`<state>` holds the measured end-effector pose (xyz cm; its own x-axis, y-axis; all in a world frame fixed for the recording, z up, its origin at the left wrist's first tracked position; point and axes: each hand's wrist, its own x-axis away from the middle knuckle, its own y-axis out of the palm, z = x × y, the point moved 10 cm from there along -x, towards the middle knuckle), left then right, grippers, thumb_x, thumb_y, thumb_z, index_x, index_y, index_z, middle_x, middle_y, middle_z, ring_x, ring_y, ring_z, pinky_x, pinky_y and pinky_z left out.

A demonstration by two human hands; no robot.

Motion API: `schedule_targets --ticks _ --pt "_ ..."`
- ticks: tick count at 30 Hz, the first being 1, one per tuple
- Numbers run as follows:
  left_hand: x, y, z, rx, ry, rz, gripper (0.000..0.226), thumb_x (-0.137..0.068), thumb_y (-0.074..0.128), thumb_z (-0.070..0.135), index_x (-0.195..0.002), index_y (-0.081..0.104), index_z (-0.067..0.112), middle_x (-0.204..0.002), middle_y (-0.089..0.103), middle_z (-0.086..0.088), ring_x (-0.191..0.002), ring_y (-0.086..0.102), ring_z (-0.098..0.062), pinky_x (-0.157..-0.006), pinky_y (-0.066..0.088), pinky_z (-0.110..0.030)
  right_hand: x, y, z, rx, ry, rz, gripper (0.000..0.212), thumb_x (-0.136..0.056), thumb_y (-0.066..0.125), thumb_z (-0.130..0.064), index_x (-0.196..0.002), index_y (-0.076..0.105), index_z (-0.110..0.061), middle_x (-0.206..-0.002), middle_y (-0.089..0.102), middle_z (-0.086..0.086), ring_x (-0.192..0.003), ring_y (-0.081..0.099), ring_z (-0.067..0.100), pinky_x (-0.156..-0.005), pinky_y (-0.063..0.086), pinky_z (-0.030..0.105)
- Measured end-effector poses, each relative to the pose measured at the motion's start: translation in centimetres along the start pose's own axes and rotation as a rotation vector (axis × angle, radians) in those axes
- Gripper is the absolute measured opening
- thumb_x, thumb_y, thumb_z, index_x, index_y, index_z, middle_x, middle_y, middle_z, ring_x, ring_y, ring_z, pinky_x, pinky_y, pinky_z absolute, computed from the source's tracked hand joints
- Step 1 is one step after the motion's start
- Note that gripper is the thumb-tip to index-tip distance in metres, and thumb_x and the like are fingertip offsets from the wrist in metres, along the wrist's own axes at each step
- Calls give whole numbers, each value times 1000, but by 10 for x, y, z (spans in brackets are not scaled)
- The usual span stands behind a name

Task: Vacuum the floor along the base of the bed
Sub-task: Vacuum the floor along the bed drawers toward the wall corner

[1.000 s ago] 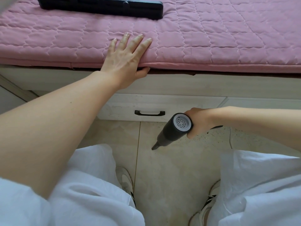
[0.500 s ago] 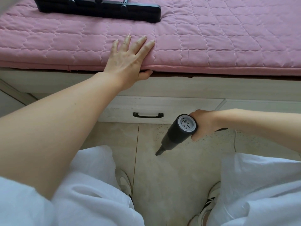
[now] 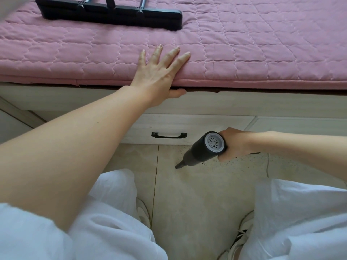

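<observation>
Right hand (image 3: 233,144) gripped handheld vacuum (image 3: 205,147), fingers curled round handle; nozzle tip angled down to tiled floor (image 3: 197,194), just in front of bed-base drawer (image 3: 187,126), right of its black handle (image 3: 169,135). Dark specks lay on floor near drawer, right of nozzle. Left hand (image 3: 159,76) lay flat on pink quilted mattress (image 3: 262,53) edge above drawer, fingers spread, thumb hooked under edge. Black floor-brush head (image 3: 110,13) rested on mattress beyond left hand. White trouser legs (image 3: 112,231) and sneakers stood nearest camera.
</observation>
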<state>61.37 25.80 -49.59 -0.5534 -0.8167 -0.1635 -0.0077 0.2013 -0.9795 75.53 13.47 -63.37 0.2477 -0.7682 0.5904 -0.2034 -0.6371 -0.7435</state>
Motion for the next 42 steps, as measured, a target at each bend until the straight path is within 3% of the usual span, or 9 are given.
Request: schedule_targets --ticks 7,20,23,28,33,42 --pt "0 -1 0 0 2 6 90 -85 48 67 -155 2 35 -164 6 2 -150 4 -35 -116 8 -63 0 -4 -3 1 -2 39 25 -75 68 -22 -91 51 -28 -74 55 -13 -63 51 2 -49 38 13" --pt "0 -1 0 4 7 6 89 -83 45 69 -155 3 35 -164 7 1 -149 5 -35 -116 8 -63 -5 -8 10 1 20 48 23 -72 68 -21 -75 48 -31 -69 57 -7 -64 55 11 -55 43 22" --pt "1 0 0 5 5 6 89 -85 47 68 -155 3 35 -164 7 1 -150 5 -35 -116 8 -63 -6 -7 8 13 -1 58 28 -73 68 -22 -73 43 -36 -70 56 -11 -63 53 5 -53 41 17" --pt "1 -1 0 17 8 -1 88 -86 47 67 -155 4 34 -164 7 2 -150 4 -35 -116 8 -63 -5 -4 1 18 -38 62 29 -75 67 -23 -93 48 -35 -77 57 -15 -75 58 12 -55 41 16" --pt "1 -3 -1 38 19 -1 82 -88 43 65 -155 6 34 -164 7 3 -150 4 -33 -117 7 -61 -7 0 -8 3 -46 77 45 -77 68 -23 -118 51 -30 -91 60 -9 -79 58 10 -58 41 15" --pt "3 -3 -3 45 22 -7 77 -92 39 61 -155 7 32 -164 7 3 -150 5 -32 -118 7 -60 -17 7 -22 12 -68 96 54 -76 65 -25 -128 48 -28 -104 65 0 -89 62 21 -78 56 35"
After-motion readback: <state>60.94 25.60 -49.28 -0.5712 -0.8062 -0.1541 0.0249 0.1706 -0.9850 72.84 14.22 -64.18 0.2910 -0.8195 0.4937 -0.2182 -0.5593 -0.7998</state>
